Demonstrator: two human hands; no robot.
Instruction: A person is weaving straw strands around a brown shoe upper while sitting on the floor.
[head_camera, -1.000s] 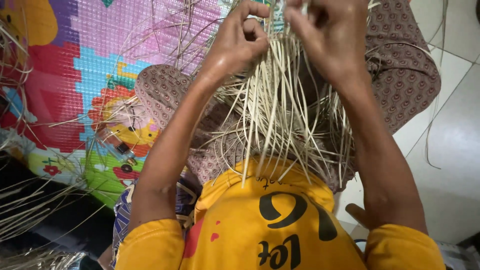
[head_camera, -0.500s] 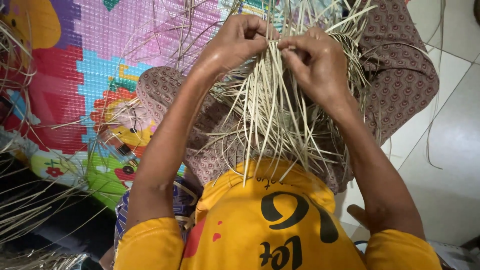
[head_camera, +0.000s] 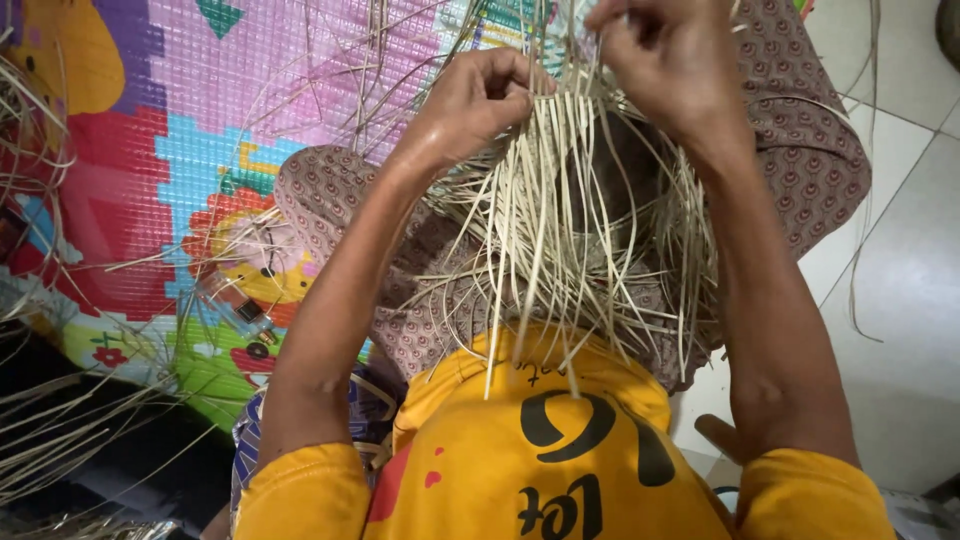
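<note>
1. The left hand (head_camera: 480, 105) is pinching a row of pale reed strips (head_camera: 560, 240), fingers closed tight on their upper ends, above the lap.
2. The right hand (head_camera: 670, 65) is gripping further strips at the far edge, fingers curled shut around them.
3. Loose ends are hanging down toward the yellow shirt (head_camera: 560, 450); I judge they are risking tangling or snapping if pulled unevenly, and a slackening pinch could be letting the weave loosen.
4. The right fingertips are being cut off at the top, and the woven part is hiding behind both hands.
5. The patterned brown trousers (head_camera: 800, 150) and colourful play mat (head_camera: 200, 150) are lying beneath.
</note>
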